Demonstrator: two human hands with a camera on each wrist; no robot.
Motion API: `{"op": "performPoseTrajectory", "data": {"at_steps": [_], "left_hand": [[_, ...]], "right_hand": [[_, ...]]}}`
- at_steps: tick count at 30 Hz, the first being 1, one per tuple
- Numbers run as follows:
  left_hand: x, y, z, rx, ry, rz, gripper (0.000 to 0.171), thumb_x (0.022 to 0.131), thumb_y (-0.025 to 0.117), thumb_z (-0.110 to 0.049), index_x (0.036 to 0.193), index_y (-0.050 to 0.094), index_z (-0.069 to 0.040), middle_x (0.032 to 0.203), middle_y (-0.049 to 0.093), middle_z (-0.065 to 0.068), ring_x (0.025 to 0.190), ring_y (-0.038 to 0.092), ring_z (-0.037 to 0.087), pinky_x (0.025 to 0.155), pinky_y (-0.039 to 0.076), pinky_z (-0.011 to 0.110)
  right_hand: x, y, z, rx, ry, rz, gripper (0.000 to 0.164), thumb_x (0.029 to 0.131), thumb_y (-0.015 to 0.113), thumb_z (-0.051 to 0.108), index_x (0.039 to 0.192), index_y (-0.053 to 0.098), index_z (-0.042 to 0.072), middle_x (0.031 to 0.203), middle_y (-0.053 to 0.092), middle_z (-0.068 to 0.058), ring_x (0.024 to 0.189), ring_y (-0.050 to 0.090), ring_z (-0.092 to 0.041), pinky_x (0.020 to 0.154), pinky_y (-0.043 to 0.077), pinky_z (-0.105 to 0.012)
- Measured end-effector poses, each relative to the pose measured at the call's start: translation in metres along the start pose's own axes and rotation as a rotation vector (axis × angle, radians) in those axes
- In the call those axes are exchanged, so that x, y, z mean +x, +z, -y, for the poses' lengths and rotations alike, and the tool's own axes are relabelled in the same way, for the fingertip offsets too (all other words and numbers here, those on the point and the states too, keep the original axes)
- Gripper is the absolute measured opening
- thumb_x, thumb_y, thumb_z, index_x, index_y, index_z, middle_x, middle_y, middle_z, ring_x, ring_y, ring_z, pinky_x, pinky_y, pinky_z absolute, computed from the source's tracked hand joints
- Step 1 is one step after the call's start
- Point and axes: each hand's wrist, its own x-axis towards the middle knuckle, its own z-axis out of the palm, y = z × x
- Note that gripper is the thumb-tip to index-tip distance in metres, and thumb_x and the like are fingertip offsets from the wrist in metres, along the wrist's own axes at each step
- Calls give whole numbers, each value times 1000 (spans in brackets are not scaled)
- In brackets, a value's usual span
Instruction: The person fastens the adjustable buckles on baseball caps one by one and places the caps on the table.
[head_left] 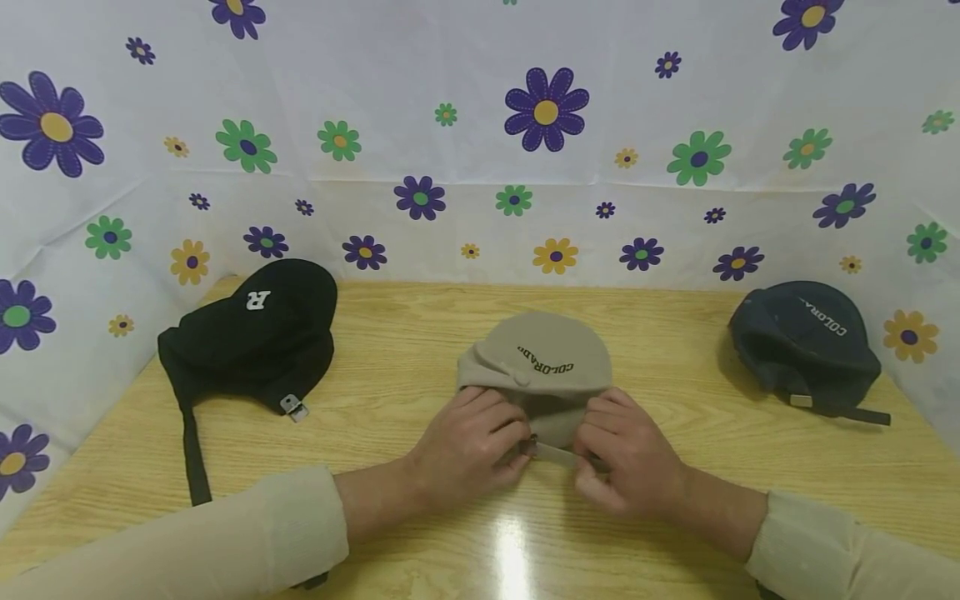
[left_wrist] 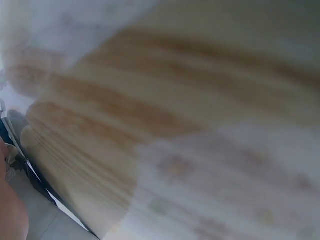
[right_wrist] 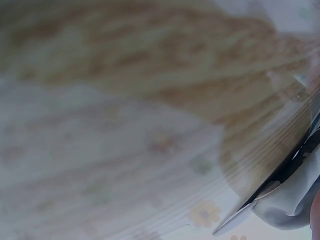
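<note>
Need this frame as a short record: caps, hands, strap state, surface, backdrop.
beige_cap: middle, "COLORADO" lettering
left_hand: grips beige cap's left side
right_hand: grips its right side
beige_strap: spans between the hands; fastening hidden by fingers
black_cap: left, white "R", strap hanging loose, apart from metal clasp
navy_cap: right, strap end past metal buckle
surface: wood-grain table
backdrop: white flowered cloth

Dark lettering [head_left: 545,363] reading "COLORADO" stands on the beige cap [head_left: 561,335], a white letter R [head_left: 258,300] on the black cap [head_left: 240,358], and white lettering [head_left: 825,317], legible only as "COLORA", on the dark blue cap [head_left: 787,346].
</note>
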Motion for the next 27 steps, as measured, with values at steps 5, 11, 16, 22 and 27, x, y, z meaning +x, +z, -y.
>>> {"op": "performPoseTrajectory", "data": {"at_steps": [5,11,16,22,27], "left_hand": [[0,0,-1,0,5,-5,14,75,79,-21,83,69,-15,89,71,-5,86,64,12,79,48,27],[0,0,0,-23,6,-18,15,73,79,-18,82,68,-14,88,70,-4,84,64,12,78,49,27],[-1,-1,1,-32,6,-26,15,73,80,-17,83,69,-14,88,70,-5,83,64,12,77,49,27],[-1,-1,1,-25,11,-26,13,74,79,-17,82,69,-15,87,70,-5,80,65,11,78,49,27],[0,0,0,-23,25,-36,13,74,80,-17,80,69,-16,87,70,-6,80,65,10,78,48,26]], "right_hand": [[-1,1,0,-5,9,6,9,58,48,10,63,44,17,58,37,9,57,31,-9,63,34,-29],[-1,-1,1,-29,49,59,8,61,51,11,64,46,18,59,40,9,59,33,-8,64,35,-29],[-3,-4,2,-81,165,154,7,66,53,12,66,49,18,60,44,9,61,38,-9,66,38,-29],[-5,-5,2,-141,224,223,5,68,54,15,72,55,17,67,49,8,66,43,-10,66,36,-29],[-4,-4,4,-140,238,272,9,72,57,16,80,60,17,76,55,7,73,49,-12,69,39,-29]]}}
